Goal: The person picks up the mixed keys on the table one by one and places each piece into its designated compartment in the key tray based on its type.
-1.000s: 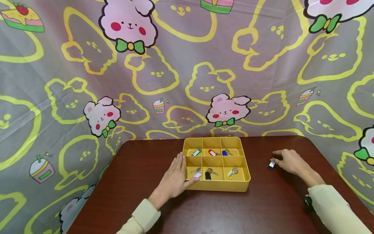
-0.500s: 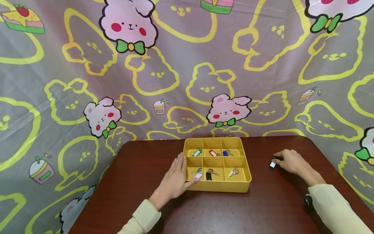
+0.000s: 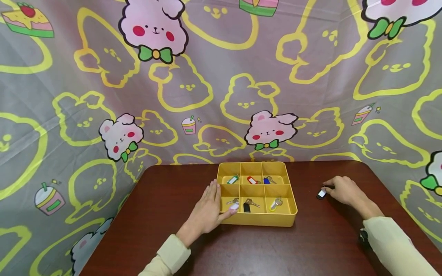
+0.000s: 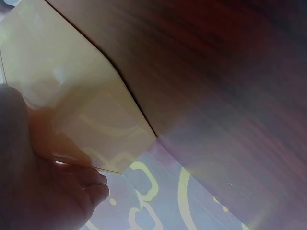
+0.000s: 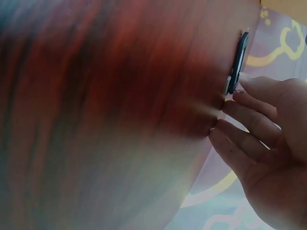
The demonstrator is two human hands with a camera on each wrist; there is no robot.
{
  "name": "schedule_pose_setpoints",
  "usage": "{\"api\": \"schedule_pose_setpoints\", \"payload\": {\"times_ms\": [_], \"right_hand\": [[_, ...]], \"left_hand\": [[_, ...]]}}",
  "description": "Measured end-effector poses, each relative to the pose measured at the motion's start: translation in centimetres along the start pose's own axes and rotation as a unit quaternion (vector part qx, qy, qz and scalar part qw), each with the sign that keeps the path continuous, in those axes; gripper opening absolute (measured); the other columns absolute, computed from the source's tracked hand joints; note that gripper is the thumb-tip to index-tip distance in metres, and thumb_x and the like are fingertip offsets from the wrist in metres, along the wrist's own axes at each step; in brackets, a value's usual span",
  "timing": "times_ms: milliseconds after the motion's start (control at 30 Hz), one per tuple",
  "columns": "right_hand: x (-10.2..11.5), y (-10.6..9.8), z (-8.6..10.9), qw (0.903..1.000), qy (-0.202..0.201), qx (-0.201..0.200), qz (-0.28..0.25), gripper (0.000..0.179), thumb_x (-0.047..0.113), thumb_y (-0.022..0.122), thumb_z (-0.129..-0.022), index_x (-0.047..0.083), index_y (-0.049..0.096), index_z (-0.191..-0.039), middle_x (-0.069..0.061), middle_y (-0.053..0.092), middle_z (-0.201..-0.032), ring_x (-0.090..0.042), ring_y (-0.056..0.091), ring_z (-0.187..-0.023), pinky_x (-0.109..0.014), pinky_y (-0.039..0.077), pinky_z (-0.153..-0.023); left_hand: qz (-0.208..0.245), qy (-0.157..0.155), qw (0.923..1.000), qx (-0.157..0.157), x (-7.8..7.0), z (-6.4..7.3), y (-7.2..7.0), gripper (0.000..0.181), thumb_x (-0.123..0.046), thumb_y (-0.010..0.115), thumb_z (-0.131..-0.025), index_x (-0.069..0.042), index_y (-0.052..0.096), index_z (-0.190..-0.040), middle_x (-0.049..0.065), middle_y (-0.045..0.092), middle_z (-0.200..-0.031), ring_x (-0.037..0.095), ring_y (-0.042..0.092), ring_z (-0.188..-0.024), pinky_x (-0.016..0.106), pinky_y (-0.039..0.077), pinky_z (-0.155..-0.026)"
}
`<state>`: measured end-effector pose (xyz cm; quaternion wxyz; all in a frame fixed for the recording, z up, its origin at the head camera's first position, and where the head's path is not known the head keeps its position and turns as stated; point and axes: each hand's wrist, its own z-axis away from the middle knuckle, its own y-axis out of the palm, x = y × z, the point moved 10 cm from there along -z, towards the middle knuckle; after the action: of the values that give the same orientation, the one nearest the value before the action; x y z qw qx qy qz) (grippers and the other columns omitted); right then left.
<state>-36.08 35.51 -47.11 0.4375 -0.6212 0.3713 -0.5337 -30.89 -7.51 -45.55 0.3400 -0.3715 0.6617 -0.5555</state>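
Observation:
A yellow six-compartment box [image 3: 260, 219] stands on the table, key tags with keys in its compartments. My left hand [image 3: 203, 211] lies with straight fingers along its left wall, thumb over the front rim; the left wrist view shows that hand [image 4: 53, 191] against the box wall [image 4: 86, 96]. To the right of the box, my right hand [image 3: 347, 192] pinches a black key tag [image 3: 321, 193] with a white label between thumb and index finger. In the right wrist view the tag [image 5: 239, 62] is seen edge-on at the thumb, while the other fingertips [image 5: 213, 132] touch the tabletop.
Green [image 3: 233, 179], red [image 3: 252, 180] and blue [image 3: 267, 180] key tags lie in the back row. White [image 3: 234, 206], black [image 3: 246, 207] and yellow [image 3: 274, 206] ones lie in front. A patterned curtain [image 3: 214, 96] hangs behind the dark wood table [image 3: 262, 249].
The black tag under my right fingers has shifted very slightly. Both hands and the box otherwise keep their places.

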Motion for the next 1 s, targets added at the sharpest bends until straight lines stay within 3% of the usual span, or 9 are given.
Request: {"api": "schedule_pose_setpoints", "payload": {"times_ms": [1000], "right_hand": [[0.76,-0.76,0.32,0.9995,-0.011,-0.024,0.015,0.011,0.007,0.073,-0.093,0.001,0.082,-0.095,-0.015,0.081,-0.094,-0.021,0.07,-0.08,-0.05,0.058,-0.072]], "left_hand": [[0.001,-0.004,1.0,-0.003,-0.15,0.24,-0.25,0.11,-0.08,0.032,-0.1,0.012,0.028,-0.16,0.03,0.015,-0.173,0.041,0.024,-0.162,0.048,0.026,-0.133]]}}
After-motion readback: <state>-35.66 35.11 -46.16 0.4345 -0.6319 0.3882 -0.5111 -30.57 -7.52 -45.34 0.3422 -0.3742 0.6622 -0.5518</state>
